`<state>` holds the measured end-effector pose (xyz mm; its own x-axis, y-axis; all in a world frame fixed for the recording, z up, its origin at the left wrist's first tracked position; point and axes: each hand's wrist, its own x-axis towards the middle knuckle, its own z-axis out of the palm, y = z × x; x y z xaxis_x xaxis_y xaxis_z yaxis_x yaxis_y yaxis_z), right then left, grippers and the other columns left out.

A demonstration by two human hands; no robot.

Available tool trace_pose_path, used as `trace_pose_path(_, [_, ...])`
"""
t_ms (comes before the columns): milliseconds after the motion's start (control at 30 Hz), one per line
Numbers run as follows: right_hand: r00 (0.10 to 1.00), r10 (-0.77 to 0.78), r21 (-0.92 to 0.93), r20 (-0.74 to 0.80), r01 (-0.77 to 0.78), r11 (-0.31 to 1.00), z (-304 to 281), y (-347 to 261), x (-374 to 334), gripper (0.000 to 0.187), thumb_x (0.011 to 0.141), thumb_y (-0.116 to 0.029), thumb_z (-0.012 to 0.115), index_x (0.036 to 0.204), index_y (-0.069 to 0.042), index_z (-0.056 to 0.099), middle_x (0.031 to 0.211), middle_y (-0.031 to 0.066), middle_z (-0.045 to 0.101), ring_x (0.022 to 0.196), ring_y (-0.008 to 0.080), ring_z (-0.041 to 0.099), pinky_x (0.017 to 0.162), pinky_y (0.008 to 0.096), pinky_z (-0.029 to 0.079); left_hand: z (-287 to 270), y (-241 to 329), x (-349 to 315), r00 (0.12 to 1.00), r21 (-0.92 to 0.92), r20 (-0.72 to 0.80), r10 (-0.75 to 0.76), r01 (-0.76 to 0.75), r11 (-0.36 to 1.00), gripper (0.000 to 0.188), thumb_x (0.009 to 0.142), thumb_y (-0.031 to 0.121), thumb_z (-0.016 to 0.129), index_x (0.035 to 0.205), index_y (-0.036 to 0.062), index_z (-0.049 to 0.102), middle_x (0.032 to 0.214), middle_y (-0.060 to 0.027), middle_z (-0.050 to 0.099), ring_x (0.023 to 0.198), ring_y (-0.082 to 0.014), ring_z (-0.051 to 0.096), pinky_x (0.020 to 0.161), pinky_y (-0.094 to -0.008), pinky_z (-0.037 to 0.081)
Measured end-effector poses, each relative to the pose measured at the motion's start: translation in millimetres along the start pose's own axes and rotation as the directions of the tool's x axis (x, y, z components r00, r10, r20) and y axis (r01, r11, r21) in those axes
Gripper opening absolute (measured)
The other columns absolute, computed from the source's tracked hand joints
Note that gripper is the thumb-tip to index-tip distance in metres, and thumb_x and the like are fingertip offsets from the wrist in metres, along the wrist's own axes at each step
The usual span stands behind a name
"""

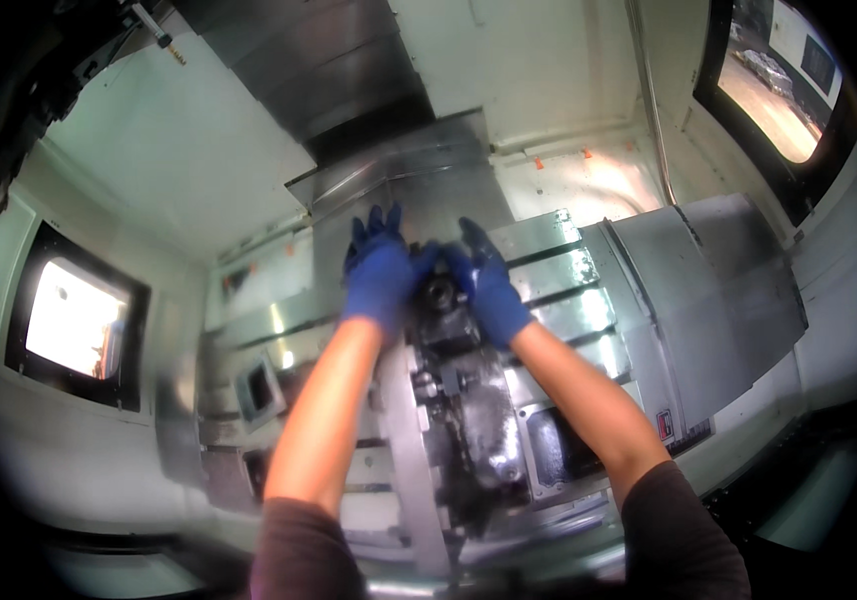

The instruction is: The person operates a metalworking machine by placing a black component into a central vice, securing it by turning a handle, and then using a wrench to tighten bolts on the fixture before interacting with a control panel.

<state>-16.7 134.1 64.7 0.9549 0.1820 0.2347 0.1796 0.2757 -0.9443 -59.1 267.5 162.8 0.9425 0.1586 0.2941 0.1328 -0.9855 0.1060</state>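
Both my hands wear blue gloves and reach over a dark metal block with a round hole (440, 293), at the far end of a black fixture (489, 415). My left hand (379, 275) is at the block's left side, its fingers stretched out and slightly spread. On the other side is my right hand (494, 290), fingers pointing away and its inner edge against or very close to the block. Blur hides whether either hand touches it. Neither hand visibly grips anything.
A slotted metal machine table (559, 280) lies under the fixture. Square metal frames (261, 388) sit on its left part. Stepped metal covers (729, 290) flank it at right. Light walls with windows (74, 318) enclose the space. A thin nozzle (154, 28) hangs at upper left.
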Motion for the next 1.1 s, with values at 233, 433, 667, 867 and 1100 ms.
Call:
trace_pose_path(233, [0.9,0.118,-0.272,0.421,0.001,0.962,-33,6,50,0.053,0.086,-0.024,0.066,0.133,-0.005,0.051,0.138,0.0164,0.049,0.126,0.027,0.049,0.106,0.0353,0.039,10,23,22,0.95,0.236,0.306,-0.052,-0.023,0.971,0.049,0.089,0.032,0.053,0.132,0.008,0.051,0.141,-0.0223,0.042,0.133,-0.0433,0.034,0.11,-0.0502,0.029])
trace_pose_path(433, [0.74,0.166,-0.085,0.652,-0.146,0.986,-17,35,70,0.052,0.089,-0.029,0.064,0.133,-0.004,0.052,0.123,0.0155,0.06,0.112,0.0209,0.057,0.097,0.0331,0.045,10,6,32,0.915,0.021,0.319,0.248,-0.268,0.963,0.032,0.082,0.022,0.059,0.111,0.0095,0.063,0.121,-0.0169,0.059,0.12,-0.0336,0.05,0.096,-0.0424,0.042])
trace_pose_path(667, [0.679,0.227,-0.015,0.699,-0.304,0.953,-20,35,72,0.053,0.093,-0.038,0.059,0.131,-0.002,0.052,0.117,0.014,0.062,0.105,0.0176,0.058,0.091,0.0306,0.048,35,-25,61,0.817,-0.067,0.445,0.366,-0.378,0.924,0.027,0.081,0.017,0.06,0.107,0.009,0.063,0.108,-0.0184,0.065,0.103,-0.0377,0.059,0.088,-0.0401,0.045])
trace_pose_path(867, [0.734,0.209,0.015,0.646,-0.287,0.958,-16,31,65,0.029,0.09,-0.022,0.066,0.114,-0.006,0.062,0.097,0.0021,0.065,0.087,0.0095,0.057,0.076,0.0266,0.048,50,-46,65,0.797,0.023,0.461,0.39,-0.45,0.893,0.025,0.082,0.017,0.06,0.105,0.0082,0.064,0.103,-0.0192,0.066,0.1,-0.0366,0.061,0.083,-0.0387,0.046])
trace_pose_path(1100, [0.799,0.08,-0.238,0.595,0.081,0.968,-43,61,66,0.027,0.095,-0.02,0.051,0.112,-0.004,0.066,0.119,0.0168,0.058,0.103,0.0242,0.061,0.087,0.0345,0.05,36,-21,60,0.837,-0.031,0.508,0.204,-0.219,0.975,0.022,0.085,0.013,0.053,0.103,0.0076,0.065,0.089,-0.015,0.067,0.082,-0.029,0.063,0.076,-0.0352,0.047])
